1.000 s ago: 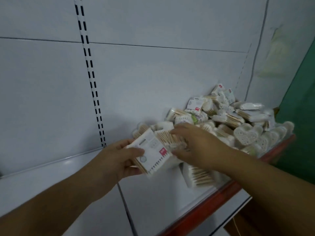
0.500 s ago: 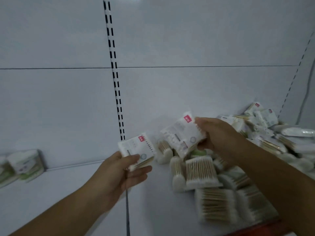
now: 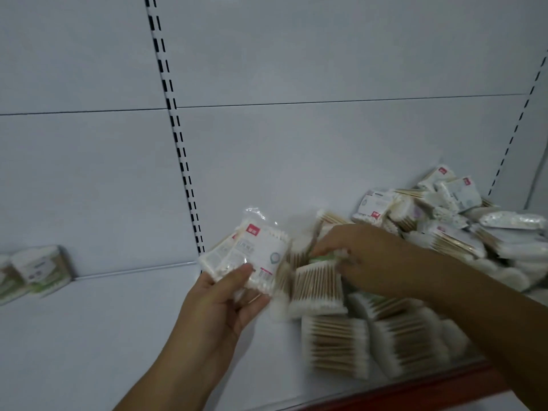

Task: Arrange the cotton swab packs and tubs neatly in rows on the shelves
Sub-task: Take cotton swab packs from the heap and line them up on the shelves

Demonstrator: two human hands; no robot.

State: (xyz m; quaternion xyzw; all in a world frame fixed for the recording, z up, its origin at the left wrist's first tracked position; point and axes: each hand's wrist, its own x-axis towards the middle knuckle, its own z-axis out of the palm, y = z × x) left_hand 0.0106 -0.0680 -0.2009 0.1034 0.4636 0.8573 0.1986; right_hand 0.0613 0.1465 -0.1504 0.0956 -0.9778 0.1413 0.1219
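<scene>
My left hand (image 3: 219, 301) holds two flat white cotton swab packs (image 3: 261, 250) with red labels, thumb across their lower edge. My right hand (image 3: 364, 256) reaches into a loose heap of swab packs (image 3: 444, 232) on the right of the white shelf (image 3: 89, 336), its fingers curled around a pack with a green label (image 3: 323, 258). Clear packs of wooden-stick swabs (image 3: 317, 289) lie in front of the heap, some near the front edge. Two round swab tubs (image 3: 41, 268) stand at the far left against the back panel.
The white back panel carries a slotted upright (image 3: 178, 137) in the middle and another (image 3: 516, 123) at the right. A red strip (image 3: 400, 393) runs along the shelf's front edge.
The pack my right hand held has passed to my left hand, which now holds two. My right hand has dropped back into the heap onto a green-labelled pack.
</scene>
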